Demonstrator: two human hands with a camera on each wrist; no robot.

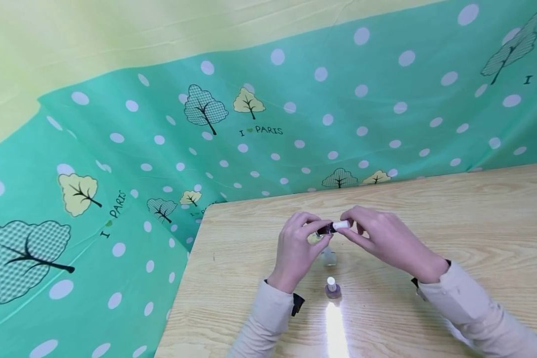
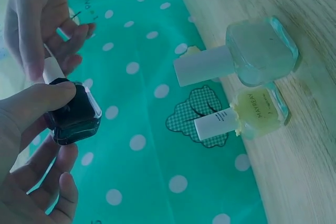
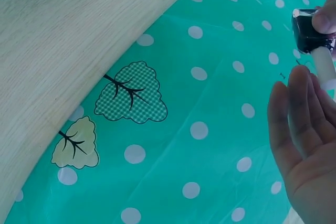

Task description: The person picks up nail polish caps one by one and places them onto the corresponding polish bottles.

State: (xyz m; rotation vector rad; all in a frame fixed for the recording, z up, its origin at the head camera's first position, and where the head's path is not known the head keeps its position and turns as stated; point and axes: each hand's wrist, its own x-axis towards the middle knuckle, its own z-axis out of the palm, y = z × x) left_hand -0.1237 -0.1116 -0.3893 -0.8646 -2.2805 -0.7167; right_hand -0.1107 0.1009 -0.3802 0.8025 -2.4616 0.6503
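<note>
Between finger and thumb my left hand (image 1: 295, 246) pinches a dark nail polish bottle (image 2: 77, 114), held up over the table and tilted on its side. My right hand (image 1: 382, 236) comes from the other side and pinches the bottle's white cap (image 1: 341, 225) at its end. The cap is still seated against the bottle's neck in the head view. Below the hands stand a clear, whitish nail polish bottle (image 2: 262, 51) and a yellow one (image 2: 260, 111), both partly hidden by the left hand in the head view. Nearer to me is a purple nail polish bottle (image 1: 333, 290) with a white cap.
The pale wooden table (image 1: 232, 278) reaches back to a green dotted cloth (image 1: 295, 114) printed with trees, which hangs behind it and on the left. A bright light reflection lies on the wood in front of the purple bottle.
</note>
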